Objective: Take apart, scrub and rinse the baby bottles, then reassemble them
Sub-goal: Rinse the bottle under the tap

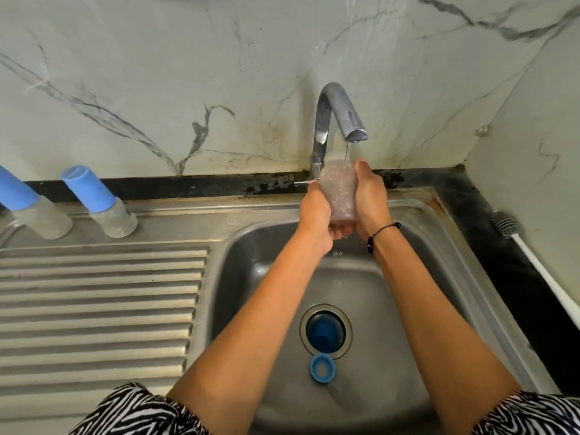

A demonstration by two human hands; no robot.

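With both hands' grip wrapped around the open bottle [340, 196] under the tap [340, 113], left hand [315, 211] and right hand [370, 199] should tilt its mouth into the thin stream over the sink [439, 262].

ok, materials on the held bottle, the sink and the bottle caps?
Held bottle: looks like translucent plastic, cloudy, with the hands showing faintly through; glass can't be excluded. Sink: probably stainless steel, with a brushed grey sheen, soft reflections and pressed drainboard ribs. Bottle caps: apparently matte blue plastic, evenly coloured and without glare.

No text, label, brand or number can be read on anything in this view.
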